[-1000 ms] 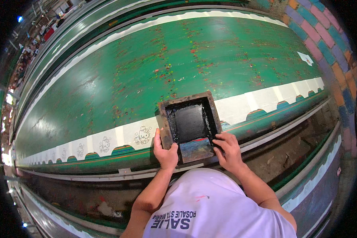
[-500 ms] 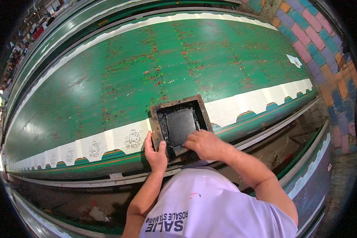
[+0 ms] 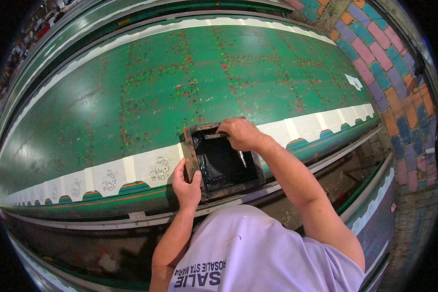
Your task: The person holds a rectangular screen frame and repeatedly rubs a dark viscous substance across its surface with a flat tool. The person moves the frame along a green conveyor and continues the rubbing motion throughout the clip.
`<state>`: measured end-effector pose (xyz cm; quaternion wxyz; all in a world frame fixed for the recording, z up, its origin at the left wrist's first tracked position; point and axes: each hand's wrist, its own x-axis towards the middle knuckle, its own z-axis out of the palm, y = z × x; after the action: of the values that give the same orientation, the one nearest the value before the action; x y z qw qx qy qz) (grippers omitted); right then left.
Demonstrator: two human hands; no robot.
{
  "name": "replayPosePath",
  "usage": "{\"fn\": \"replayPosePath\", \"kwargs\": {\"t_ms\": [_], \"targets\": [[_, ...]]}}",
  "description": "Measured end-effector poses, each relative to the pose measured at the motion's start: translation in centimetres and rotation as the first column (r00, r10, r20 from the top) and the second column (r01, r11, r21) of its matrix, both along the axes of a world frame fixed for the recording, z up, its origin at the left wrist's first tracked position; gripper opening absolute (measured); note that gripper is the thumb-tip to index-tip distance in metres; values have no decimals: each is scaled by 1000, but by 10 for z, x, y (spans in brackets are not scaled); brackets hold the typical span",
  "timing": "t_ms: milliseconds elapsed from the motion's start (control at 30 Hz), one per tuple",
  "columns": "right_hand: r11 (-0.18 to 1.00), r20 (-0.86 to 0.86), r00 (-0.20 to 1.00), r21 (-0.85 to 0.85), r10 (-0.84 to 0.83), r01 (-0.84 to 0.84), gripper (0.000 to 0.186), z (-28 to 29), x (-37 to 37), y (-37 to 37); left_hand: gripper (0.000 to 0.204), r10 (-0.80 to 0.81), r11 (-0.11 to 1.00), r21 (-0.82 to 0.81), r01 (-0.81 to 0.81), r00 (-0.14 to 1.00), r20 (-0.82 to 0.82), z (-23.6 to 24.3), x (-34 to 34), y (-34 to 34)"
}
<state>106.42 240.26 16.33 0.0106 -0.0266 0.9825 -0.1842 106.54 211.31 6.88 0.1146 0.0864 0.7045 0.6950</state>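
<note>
A wooden screen printing frame [image 3: 191, 156], its inside wet with black ink, lies over the strip of white pieces on the near edge of the long green table. My left hand [image 3: 187, 189] grips its left side, thumb on the rim and fingers along the outer face. At the far end of the screen, my right hand [image 3: 243, 135] is closed on a squeegee [image 3: 213, 136]; only the squeegee's left part shows beside my fingers. Just left of the frame, a white piece [image 3: 159, 168] bears a black outline cartoon drawing. The screen hides whatever is beneath it.
More white pieces with fainter-looking drawings run leftward; plain white pieces [image 3: 306, 126] continue to the right. Paint specks dot the green tabletop [image 3: 155, 92]. A small white scrap [image 3: 354, 82] lies at the far right. Coloured brick paving [image 3: 374, 53] borders the table's right end.
My right hand has pushed the squeegee from the near end of the screen to its far end. My left hand stays on the frame. The view has shifted slightly.
</note>
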Motion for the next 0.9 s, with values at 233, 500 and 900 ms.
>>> {"fn": "replayPosePath", "kwargs": {"t_ms": [233, 500, 900], "targets": [[993, -155, 985, 93, 79, -65, 34, -16, 31, -24, 66, -2, 1000, 6, 2, 999, -41, -4, -1, 0], [992, -144, 984, 74, 108, -98, 27, -9, 96, -78, 66, -11, 1000, 4, 12, 1000, -23, -1, -1, -1], [994, -99, 991, -53, 92, -98, 41, -8, 147, -100, 86, 37, 995, -83, -48, 992, -124, -3, 13, 7]]}}
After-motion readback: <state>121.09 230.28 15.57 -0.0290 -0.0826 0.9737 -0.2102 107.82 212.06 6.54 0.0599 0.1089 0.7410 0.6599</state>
